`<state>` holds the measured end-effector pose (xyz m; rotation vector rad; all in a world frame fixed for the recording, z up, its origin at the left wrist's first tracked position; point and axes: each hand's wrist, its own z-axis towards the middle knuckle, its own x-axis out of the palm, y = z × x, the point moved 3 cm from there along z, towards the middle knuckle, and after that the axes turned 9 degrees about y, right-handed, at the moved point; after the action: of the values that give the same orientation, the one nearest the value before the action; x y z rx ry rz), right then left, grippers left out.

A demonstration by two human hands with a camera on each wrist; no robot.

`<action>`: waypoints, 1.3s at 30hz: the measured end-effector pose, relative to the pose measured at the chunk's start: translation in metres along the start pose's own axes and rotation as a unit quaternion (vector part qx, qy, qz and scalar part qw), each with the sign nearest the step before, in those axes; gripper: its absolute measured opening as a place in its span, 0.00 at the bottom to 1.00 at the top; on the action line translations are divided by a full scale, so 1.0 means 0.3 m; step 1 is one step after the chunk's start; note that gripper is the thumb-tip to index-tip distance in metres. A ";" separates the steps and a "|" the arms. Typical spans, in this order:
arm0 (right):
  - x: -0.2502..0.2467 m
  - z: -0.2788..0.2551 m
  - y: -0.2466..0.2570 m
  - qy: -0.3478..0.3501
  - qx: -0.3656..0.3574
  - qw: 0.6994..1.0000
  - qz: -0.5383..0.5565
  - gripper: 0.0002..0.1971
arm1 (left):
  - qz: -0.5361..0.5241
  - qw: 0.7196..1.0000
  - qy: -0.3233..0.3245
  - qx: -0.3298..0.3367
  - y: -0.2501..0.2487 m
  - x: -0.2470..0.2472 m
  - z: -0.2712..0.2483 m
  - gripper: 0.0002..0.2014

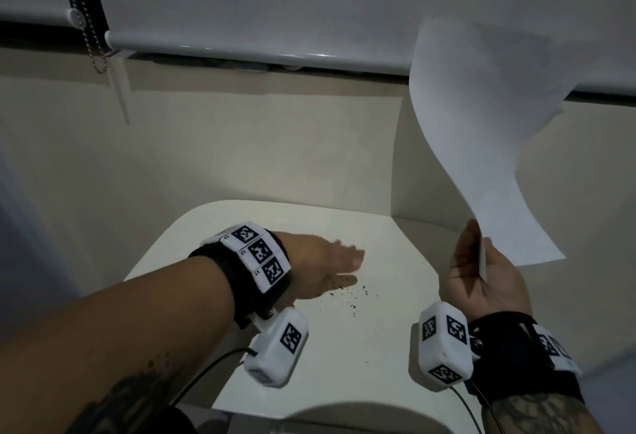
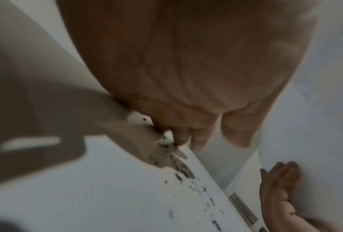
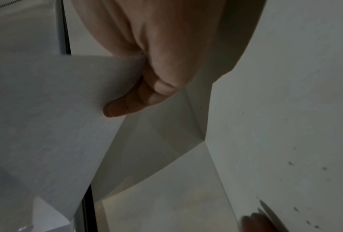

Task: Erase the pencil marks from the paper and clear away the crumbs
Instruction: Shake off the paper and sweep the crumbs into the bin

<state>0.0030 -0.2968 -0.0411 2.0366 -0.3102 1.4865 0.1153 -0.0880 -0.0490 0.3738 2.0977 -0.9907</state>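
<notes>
Two hands are in my view. My right hand point(image 1: 481, 282) is raised beside the bench point(image 1: 344, 365), out past its right edge, and its fingers point(image 3: 127, 106) pinch the lower corner of the paper point(image 1: 481, 124) against the thumb; the sheet stands up off the bench and curls away toward the window blind point(image 1: 275, 3). From the right wrist view I see one finger laid flat along the sheet's underside.

My left hand point(image 1: 323, 265) lies low over the white bench, palm down, fingers straight and held close together, their tips at the bench top. The picture there is smeared, so I cannot tell how firmly they press. The crumbs point(image 1: 351, 292), dark specks, are scattered on the bench just beside and in front of those fingers, thickest at the hand's near edge and thinning out toward me. The left wrist view shows the same trail of specks point(image 2: 186, 171) running from the fingertips point(image 2: 180, 138) along the bench. A beaded cord point(image 1: 86, 20) hangs at the blind's left end.
</notes>
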 end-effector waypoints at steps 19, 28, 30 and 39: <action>-0.020 0.017 0.007 0.000 0.003 0.999 0.042 0.08 | -0.775 0.626 -0.055 0.071 -0.035 0.021 -0.052 0.26; -0.027 0.014 0.008 -0.006 0.003 0.999 0.052 0.08 | -0.734 0.621 -0.274 -0.018 0.148 -0.047 -0.125 0.18; -0.030 0.017 0.008 -0.005 0.002 0.999 0.050 0.08 | -0.752 0.609 -0.252 -0.012 0.112 0.005 -0.126 0.18; -0.030 0.005 0.009 -0.008 -0.001 0.999 0.038 0.07 | -0.763 0.625 -0.156 0.043 -0.024 0.045 -0.199 0.17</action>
<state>-0.0003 -0.3014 -0.0489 2.0567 -0.3987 1.5152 0.0715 -0.0487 -0.0314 -1.7524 1.6583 -1.7969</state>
